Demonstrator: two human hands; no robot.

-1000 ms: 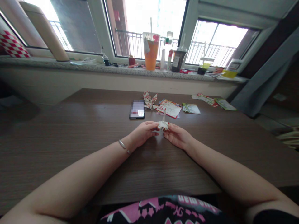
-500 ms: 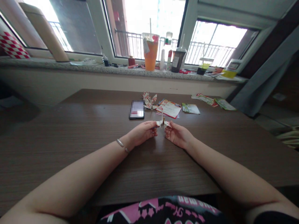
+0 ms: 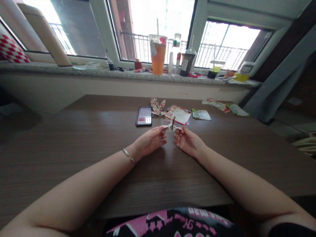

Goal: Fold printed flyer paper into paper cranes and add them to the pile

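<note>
Hands have eased apart since the earlier frame, & the paper crane (image 3: 171,125) now sits a bit higher btwn them, wings drawn out wider. Your L hand (image 3: 149,142) & R hand (image 3: 189,142) are both closed to a pinch: L fingers (image 3: 163,129) grip one side of the crane, R fingers (image 3: 181,130) the other. Crane's held in the air above the surface (image 3: 74,171), centred in front of you, its raised point overlapping the red-&-white flyer (image 3: 178,115) in view but not touching it as far as you can tell.

Keep the pinch light & right at the paper's edges so you don't crush the creases. Pull evenly w/ both hands so the body stays centred, & keep your forearms low & steady.

Further out on the surface: a 2nd paper crane (image 3: 157,107) just beside the phone (image 3: 144,116), w/ green leaflets (image 3: 201,114) to the right of the flyer. Bangle on your L wrist (image 3: 126,152) is well clear of the paper. Orange cup (image 3: 158,54) stands on the windowsill (image 3: 54,67) beyond.
</note>
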